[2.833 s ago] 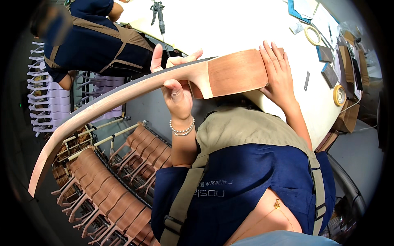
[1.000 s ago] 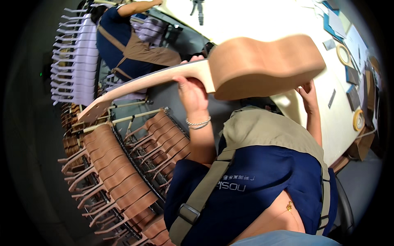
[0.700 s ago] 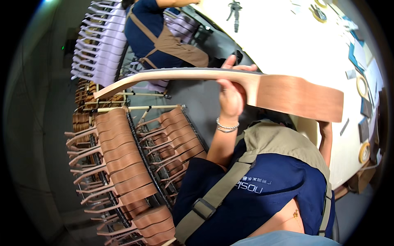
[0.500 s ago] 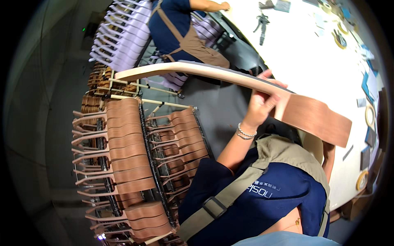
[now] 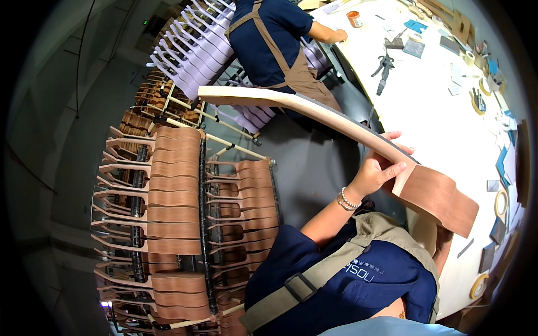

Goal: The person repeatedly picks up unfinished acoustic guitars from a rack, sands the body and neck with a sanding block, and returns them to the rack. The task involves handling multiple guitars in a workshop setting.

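Note:
An unfinished wooden ukulele (image 5: 434,193) with a brown body and a pale neck is held up in front of me, headstock pointing far left. My left hand (image 5: 372,175) is closed round the neck close to the heel, thumb on the near side and fingertips showing over the far side. At the lower right, part of my right hand (image 5: 444,236) appears under the edge of the body. The body hides its fingers, so their grip cannot be seen.
Racks of similar unfinished ukuleles (image 5: 178,190) stand at the left, with lilac ones (image 5: 204,53) farther back. A co-worker in an apron (image 5: 274,45) is at the white workbench (image 5: 414,106). On it lie a black clamp-like tool (image 5: 384,73), tape rolls (image 5: 479,285) and sanding blocks (image 5: 413,47).
The ukulele has tilted and shifted, its headstock now farther right and its body lower. My left hand keeps its grip and has moved right and down. The whole view has also shifted.

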A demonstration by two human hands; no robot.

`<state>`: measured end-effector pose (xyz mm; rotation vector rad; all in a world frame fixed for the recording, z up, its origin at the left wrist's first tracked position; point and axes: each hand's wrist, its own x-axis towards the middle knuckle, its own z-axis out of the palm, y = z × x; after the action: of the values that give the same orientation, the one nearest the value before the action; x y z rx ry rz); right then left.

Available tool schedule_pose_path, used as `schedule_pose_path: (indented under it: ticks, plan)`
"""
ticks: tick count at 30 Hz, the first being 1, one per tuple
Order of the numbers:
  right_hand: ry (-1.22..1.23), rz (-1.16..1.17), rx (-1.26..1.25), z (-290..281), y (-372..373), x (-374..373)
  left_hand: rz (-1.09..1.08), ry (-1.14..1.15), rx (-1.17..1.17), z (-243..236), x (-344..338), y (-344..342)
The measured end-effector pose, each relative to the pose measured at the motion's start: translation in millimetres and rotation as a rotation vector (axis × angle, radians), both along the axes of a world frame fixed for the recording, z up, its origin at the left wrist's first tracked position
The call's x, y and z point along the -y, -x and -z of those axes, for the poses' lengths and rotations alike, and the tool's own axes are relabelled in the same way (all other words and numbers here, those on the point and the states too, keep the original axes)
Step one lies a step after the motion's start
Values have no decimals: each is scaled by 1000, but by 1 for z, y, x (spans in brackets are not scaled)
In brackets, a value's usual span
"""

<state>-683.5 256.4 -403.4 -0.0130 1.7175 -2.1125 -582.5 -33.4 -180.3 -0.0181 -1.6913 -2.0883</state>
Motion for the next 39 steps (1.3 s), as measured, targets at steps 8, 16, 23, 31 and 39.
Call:
schedule_pose_path:
  ticks: [8, 16, 23, 31, 39]
  plan:
    - [51, -3, 6, 6, 3, -4, -227, 111, -38, -7, 2, -7]
    - [119, -75, 95, 13, -1, 11, -302, 68, -167, -1, 8, -13]
    - [243, -323, 453, 41, -16, 10, -194, -49, -247, -11, 17, -31]
    - [503, -587, 926, -12, -38, 62, -495, -36, -270, -45, 21, -89]
    - [318, -843, 945, -3, -58, 96, -1040, 170, -28, -30, 14, -199]
